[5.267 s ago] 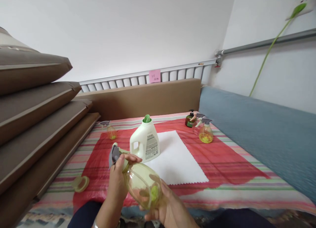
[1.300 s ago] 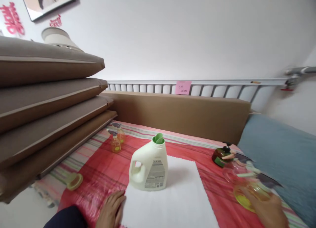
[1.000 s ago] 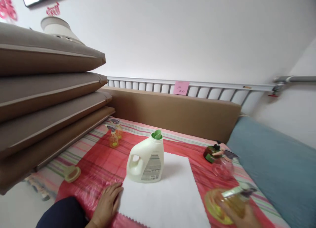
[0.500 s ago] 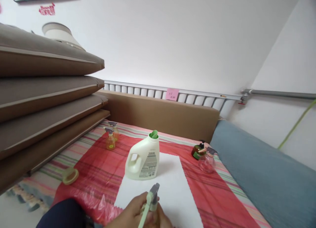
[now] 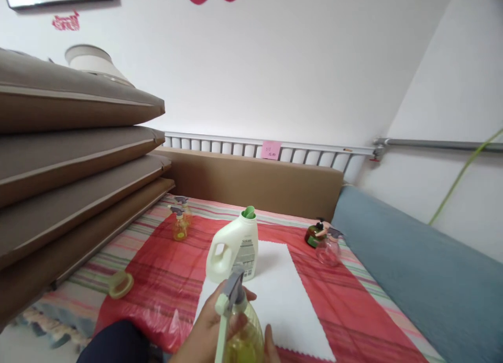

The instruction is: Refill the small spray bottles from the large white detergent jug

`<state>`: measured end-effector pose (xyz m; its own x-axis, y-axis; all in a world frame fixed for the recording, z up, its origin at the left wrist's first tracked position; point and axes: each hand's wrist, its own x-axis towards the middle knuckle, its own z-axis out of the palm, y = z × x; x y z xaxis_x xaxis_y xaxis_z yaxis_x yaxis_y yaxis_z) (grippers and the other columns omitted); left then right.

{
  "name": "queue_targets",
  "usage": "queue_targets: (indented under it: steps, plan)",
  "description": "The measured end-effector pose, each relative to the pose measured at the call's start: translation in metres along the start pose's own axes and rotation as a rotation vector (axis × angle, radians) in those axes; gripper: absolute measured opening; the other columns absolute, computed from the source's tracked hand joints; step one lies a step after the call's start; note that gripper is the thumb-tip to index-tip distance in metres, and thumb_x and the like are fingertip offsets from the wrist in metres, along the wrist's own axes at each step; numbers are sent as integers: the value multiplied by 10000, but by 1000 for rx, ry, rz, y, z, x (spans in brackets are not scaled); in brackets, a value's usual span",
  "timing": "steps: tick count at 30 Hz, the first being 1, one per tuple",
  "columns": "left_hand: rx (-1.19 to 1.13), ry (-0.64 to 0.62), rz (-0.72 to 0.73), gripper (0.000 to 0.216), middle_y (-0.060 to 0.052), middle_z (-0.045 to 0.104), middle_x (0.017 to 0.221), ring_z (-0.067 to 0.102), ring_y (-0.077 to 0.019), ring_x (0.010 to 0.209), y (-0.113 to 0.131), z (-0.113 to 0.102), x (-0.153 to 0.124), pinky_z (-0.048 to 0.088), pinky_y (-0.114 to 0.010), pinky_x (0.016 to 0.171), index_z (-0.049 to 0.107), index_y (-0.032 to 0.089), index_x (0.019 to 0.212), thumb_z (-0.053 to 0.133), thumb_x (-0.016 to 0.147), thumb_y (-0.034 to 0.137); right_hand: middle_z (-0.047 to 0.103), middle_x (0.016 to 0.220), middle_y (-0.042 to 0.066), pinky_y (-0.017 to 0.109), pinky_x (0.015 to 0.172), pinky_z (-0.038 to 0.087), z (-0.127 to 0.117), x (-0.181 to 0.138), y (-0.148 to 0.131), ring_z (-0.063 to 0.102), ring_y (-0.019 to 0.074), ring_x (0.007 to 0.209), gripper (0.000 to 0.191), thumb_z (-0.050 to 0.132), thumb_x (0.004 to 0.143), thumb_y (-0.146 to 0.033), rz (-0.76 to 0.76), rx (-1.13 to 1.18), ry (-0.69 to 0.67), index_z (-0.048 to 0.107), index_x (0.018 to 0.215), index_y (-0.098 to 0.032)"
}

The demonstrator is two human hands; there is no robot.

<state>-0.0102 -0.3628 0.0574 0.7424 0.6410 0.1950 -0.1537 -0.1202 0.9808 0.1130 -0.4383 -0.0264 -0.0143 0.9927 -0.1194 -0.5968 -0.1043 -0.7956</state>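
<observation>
A clear spray bottle [image 5: 248, 329] with yellow liquid and a grey and pale green trigger head is held low in front of me, close to the camera. My left hand [image 5: 206, 323] wraps around its neck from the left, fingertips showing behind it. At the bottle's lower right, my right hand [image 5: 271, 346] rests against its side, mostly cut off by the frame's edge. Just beyond stands a large white-green jug [image 5: 226, 250], uncapped, with green showing in its mouth, on a white sheet [image 5: 286, 300]. A pale green cap [image 5: 120, 285] lies to the left.
Two spray bottles with some yellow liquid, the nearer one [image 5: 180, 228] in front, stand at the back left. At the back right are a dark green pump bottle [image 5: 313, 235] and a round clear spray bottle [image 5: 329, 251]. Red plastic film [image 5: 168, 279] covers the striped cloth. Stacked cushions [image 5: 78, 143] rise at left.
The held spray bottle has come up into fuller view, its yellow liquid now showing. My right hand has shifted lower along its right side. The camera view has moved slightly.
</observation>
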Motion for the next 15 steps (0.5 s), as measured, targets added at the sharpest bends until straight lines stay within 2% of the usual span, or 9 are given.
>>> queue_targets:
  steps: [3,5,7,10,12,14,15]
  plan:
    - [-51,-194,-20,619,-105,629,1009,570,-244,896,20,-6,4,458,-311,730,544,193,1124,652,643,568,694,757,68,419,595,510,3,-5,10,655,266,693,684,398,650,-795,42,103,-8,649,940,-228]
    - [-26,-298,-22,542,-104,645,954,577,-236,864,30,-11,9,457,-313,735,593,159,1054,644,669,538,693,724,71,376,573,507,6,-9,15,646,227,621,675,392,685,-771,71,143,-6,660,903,-191]
    - [-27,-313,-6,426,-98,652,915,583,-220,822,34,-12,14,455,-317,745,628,138,958,627,710,485,694,686,81,336,554,498,9,-13,16,637,203,583,695,392,690,-768,128,221,-29,668,860,-153]
    - [-75,-199,39,339,-93,655,897,592,-216,792,27,-3,18,455,-327,746,629,136,878,625,722,438,710,719,77,271,577,486,15,-16,14,647,175,621,645,499,665,-728,125,423,-9,678,850,-137]
    - [-60,-15,54,317,-92,656,894,593,-234,834,17,6,19,443,-352,794,631,140,849,612,731,434,719,825,54,247,604,483,19,-16,11,655,164,700,508,614,671,-611,4,536,76,673,910,-166]
    - [-48,146,27,333,-94,648,979,575,-260,942,8,13,19,413,-381,869,632,157,926,606,737,430,708,939,32,255,632,489,20,-16,10,651,162,774,406,664,693,-500,-114,591,167,656,974,-207]
    - [-66,173,14,371,-94,633,1055,551,-272,1015,4,15,18,394,-392,906,617,175,1009,612,734,425,703,963,31,265,644,493,19,-17,9,648,163,790,389,668,699,-478,-135,599,199,651,984,-214]
